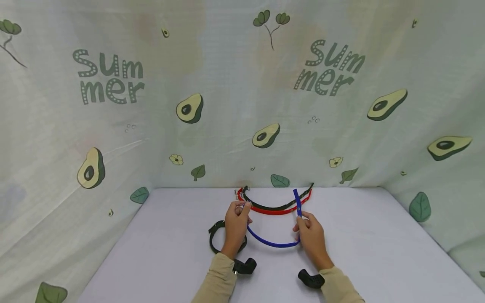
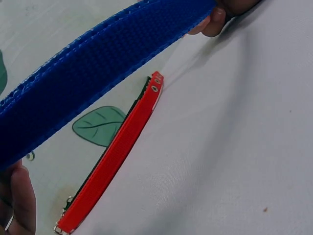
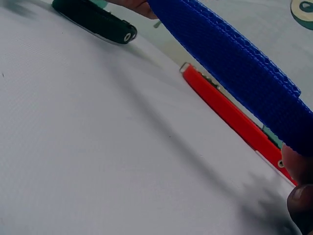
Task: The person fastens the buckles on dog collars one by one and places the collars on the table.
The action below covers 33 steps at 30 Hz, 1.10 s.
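A blue webbing pet collar is held up between both hands, sagging in a curve toward the wearer. My left hand pinches its left end between thumb and fingers. On the other side, my right hand grips the strap, and a free end with eyelets sticks up past the fingers. In the left wrist view, the woven face of the blue collar spans from hand to hand. Behind it, a red collar and a dark green collar lie curved side by side; both have eyelets.
A dark collar closed into a loop lies beside and partly behind the left forearm. Black wrist devices sit at both wrists. The white table ends at a printed cloth backdrop.
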Each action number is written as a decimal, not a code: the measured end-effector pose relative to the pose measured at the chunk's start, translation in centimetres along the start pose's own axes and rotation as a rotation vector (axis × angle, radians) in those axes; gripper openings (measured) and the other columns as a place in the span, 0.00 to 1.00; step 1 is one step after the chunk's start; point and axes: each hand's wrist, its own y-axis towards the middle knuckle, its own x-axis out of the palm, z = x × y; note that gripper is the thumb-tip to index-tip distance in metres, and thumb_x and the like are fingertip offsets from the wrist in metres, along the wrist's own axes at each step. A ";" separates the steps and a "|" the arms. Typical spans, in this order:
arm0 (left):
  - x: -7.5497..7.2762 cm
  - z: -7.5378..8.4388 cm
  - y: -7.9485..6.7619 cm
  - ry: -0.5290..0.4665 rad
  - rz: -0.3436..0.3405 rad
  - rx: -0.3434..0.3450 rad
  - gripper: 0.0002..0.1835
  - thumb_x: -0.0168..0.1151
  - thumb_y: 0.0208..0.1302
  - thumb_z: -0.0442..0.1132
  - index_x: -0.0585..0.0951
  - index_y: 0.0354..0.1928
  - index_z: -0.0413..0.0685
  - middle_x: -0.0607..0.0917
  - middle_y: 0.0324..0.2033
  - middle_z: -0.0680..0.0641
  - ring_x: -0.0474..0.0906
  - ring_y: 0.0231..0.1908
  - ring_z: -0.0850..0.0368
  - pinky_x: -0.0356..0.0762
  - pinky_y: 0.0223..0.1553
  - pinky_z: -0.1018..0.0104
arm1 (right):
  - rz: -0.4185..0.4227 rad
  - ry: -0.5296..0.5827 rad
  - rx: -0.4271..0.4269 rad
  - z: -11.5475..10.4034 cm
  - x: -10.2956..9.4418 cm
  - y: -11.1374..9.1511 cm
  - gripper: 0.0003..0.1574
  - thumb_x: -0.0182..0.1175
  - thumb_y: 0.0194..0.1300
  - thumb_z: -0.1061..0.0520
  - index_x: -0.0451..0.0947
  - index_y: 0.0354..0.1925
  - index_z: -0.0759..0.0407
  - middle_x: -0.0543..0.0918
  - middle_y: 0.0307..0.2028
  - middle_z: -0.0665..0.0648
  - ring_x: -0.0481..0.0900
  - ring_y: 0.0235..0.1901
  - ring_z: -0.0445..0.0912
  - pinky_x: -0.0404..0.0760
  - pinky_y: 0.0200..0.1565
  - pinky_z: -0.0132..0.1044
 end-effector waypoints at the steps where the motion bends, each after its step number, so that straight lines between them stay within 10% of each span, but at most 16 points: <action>1: 0.0 0.0 0.0 -0.004 -0.004 -0.001 0.13 0.62 0.72 0.48 0.78 0.49 0.47 0.78 0.20 0.47 0.79 0.22 0.53 0.74 0.24 0.66 | 0.005 0.008 -0.005 0.0 0.0 0.0 0.21 0.52 0.77 0.56 0.72 0.61 0.65 0.82 0.25 0.58 0.76 0.18 0.47 0.73 0.22 0.35; 19: 0.3 0.4 0.2 -0.095 -0.151 0.058 0.19 0.61 0.73 0.47 0.80 0.56 0.39 0.84 0.34 0.34 0.83 0.28 0.54 0.83 0.32 0.65 | 0.104 0.074 -0.101 -0.2 -0.3 -0.8 0.20 0.47 0.77 0.59 0.71 0.61 0.64 0.83 0.36 0.62 0.79 0.22 0.49 0.76 0.25 0.34; 33: -0.2 0.5 -0.3 -0.120 -0.076 0.037 0.14 0.63 0.71 0.47 0.81 0.49 0.46 0.89 0.40 0.48 0.74 0.19 0.57 0.76 0.23 0.61 | 0.035 0.062 -0.150 -1.7 1.3 -1.5 0.20 0.52 0.77 0.57 0.75 0.62 0.61 0.81 0.33 0.58 0.75 0.18 0.49 0.75 0.21 0.35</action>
